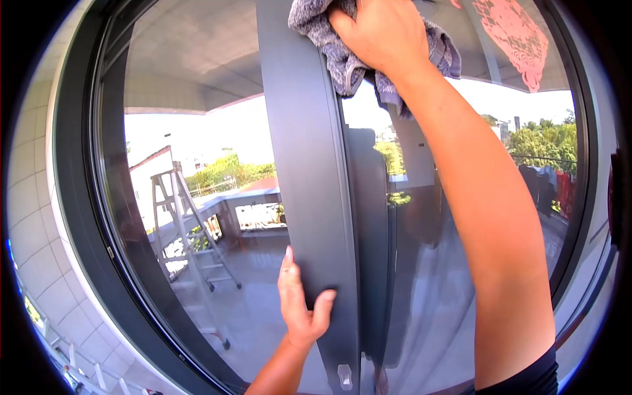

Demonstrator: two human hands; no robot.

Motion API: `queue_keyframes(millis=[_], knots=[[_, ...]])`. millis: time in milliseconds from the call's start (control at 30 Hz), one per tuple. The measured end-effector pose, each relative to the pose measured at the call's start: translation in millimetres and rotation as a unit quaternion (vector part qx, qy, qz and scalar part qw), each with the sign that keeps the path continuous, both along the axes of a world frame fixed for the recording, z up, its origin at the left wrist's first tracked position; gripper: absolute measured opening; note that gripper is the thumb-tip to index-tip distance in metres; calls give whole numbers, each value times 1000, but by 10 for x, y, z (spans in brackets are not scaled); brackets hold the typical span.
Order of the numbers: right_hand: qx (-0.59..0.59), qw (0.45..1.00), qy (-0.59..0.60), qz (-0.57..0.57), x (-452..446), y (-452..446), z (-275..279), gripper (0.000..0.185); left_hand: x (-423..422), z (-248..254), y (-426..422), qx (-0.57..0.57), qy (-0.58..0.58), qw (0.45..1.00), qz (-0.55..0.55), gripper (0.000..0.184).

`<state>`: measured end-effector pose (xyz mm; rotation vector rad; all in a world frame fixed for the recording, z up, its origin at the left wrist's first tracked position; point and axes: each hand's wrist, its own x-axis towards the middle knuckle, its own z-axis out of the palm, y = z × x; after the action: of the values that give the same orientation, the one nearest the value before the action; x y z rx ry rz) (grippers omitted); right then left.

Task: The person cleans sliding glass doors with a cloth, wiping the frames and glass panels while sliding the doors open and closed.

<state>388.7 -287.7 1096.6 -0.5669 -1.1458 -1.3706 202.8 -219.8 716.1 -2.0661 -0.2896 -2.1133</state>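
Note:
My right hand [385,33] is up high, its fingers pressed onto a grey cloth [345,62] that lies bunched against the top of the glass, right beside the dark frame post. Folds of the cloth hang below and to both sides of the hand. Lower down, my left hand [304,299] rests against the dark grey frame post [306,151], thumb and fingers apart, holding nothing. The post runs upright between two glass panes. Part of my right hand is cut off by the top edge of the view.
A red paper-cut decoration [517,39] is on the right pane [434,276]. The left pane [250,316] mirrors a stepladder [187,217], a balcony and trees. Pale wall tiles [39,230] line the far left, with part of a metal ladder [85,372] at bottom left.

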Motion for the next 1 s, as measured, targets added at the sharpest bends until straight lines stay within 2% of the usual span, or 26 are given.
queue_keyframes(millis=[33, 133, 233, 300, 367, 433, 500, 700, 767, 800, 900, 1000], knots=[[-1, 1000, -7, 9, -2, -27, -11, 32, 18, 218, -38, 55, 54, 996, 38, 82], [12, 1000, -6, 0, 15, 0, 10, 31, 67, 740, -18, 96, 56, 993, 40, 89], [38, 999, -9, -23, 51, -7, 16, 30, 36, 1239, 89, 105, 71, 992, 22, 80], [81, 994, -5, -66, 94, 139, 33, 32, 63, 1571, 63, 76, 67, 995, -20, 75], [93, 994, -21, -60, 110, 214, 49, 29, 65, 1881, 184, 85, 59, 991, -82, 72], [107, 993, -43, -39, 129, 205, -24, 30, 23, 2184, 172, 86, 77, 992, -47, 69], [104, 993, -37, -42, 133, 155, -150, 34, 39, 2536, 219, 70, 51, 990, -110, 67], [61, 994, -78, -40, 220, 104, -484, 44, 7, 3869, 309, 74, 24, 984, -161, 66], [19, 995, -85, -38, 247, -8, -738, 51, 41, 4221, 78, 73, 9, 995, 60, 67], [-1, 996, -90, -28, 260, -63, -884, 53, 34, 4481, 163, 149, 18, 978, 142, 66], [-67, 993, -96, -15, 298, -195, -1308, 59, 256, 4899, 12, 204, 40, 949, 237, 67], [-128, 987, -98, -26, 345, -342, -1737, 62, 558, 4944, -89, 146, 63, 925, 346, 68]])
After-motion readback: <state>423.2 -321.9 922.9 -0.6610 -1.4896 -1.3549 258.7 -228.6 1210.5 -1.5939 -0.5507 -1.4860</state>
